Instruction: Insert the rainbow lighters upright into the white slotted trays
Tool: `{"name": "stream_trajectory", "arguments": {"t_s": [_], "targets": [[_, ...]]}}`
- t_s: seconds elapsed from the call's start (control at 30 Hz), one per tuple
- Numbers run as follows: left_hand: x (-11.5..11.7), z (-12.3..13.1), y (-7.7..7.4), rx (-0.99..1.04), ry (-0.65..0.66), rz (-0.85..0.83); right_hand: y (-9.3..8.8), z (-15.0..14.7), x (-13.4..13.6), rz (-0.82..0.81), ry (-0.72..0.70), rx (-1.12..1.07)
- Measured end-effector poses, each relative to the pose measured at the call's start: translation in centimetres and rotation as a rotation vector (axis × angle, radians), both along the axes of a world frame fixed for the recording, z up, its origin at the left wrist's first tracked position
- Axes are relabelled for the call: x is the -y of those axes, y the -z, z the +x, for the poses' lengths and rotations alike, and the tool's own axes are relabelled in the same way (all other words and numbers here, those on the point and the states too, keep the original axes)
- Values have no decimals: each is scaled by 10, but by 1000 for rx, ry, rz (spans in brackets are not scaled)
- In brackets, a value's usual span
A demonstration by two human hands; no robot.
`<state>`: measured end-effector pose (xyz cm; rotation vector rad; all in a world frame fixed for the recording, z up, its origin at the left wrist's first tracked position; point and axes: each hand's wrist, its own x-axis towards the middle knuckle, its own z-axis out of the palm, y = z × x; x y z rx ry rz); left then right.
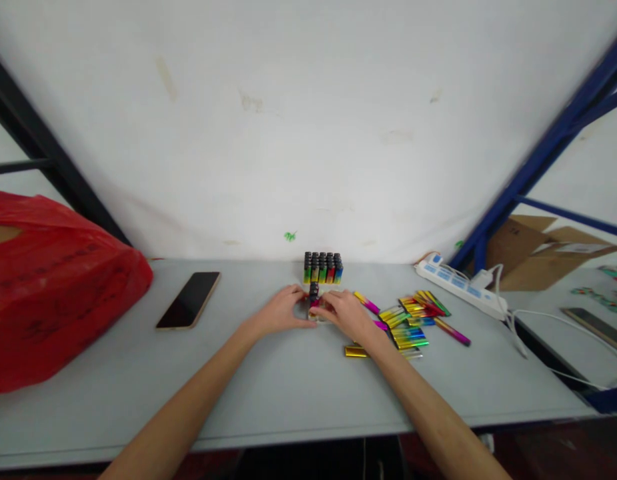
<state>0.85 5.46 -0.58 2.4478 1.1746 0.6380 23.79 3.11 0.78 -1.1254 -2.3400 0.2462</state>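
Note:
My left hand (283,310) curves around the left side of a small clear holder (319,319), fingers behind and thumb in front. A short row of black-topped, magenta-bodied sticks (314,293) stands upright in it. From the right, my right hand (342,310) closes its fingers at these sticks; its grip on one is partly hidden. Just behind stands a block of several upright shiny sticks (323,268) with black tops and green, yellow, red and blue bodies, lighter-like in shape. Beside my right forearm lies a loose pile of similar metallic sticks (408,320).
A black-screened phone (191,300) lies on the grey table (268,393) at left, near a red plastic bag (63,287). At right are a white power strip (461,287) with cables, a blue frame (548,143) and an open cardboard box (538,257). A white wall rises behind.

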Motion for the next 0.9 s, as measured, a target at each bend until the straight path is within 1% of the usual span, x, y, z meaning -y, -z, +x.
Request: {"name": "stream_trajectory", "arguments": {"t_s": [0.07, 0.13, 0.23, 0.3, 0.4, 0.47, 0.53, 0.67, 0.83, 0.9], "targets": [[0, 0, -1, -7, 3, -4, -2, 12, -6, -8, 44, -8], [0, 0, -1, -13, 3, -8, -2, 32, -13, 1, 119, -4], [0, 0, -2, -15, -3, -17, 1, 67, -21, 10, 282, 80], [0, 0, -3, -14, -9, -23, 5, 87, -24, -67, 379, 148], [1, 1, -4, -30, -18, -29, 13, 106, -27, -209, 429, 211], [1, 1, -4, -40, -14, -31, 16, 109, -29, -228, 430, 203], [1, 0, -4, -36, -11, -35, 17, 107, -32, -193, 425, 123], [1, 0, -4, -6, -10, -39, 12, 95, -33, -177, 414, -140], [1, 0, -3, -6, -11, -34, 4, 78, -29, -121, 385, -408], [0, 0, -3, 3, -13, -31, 3, 70, -29, -166, 352, -552]]}}
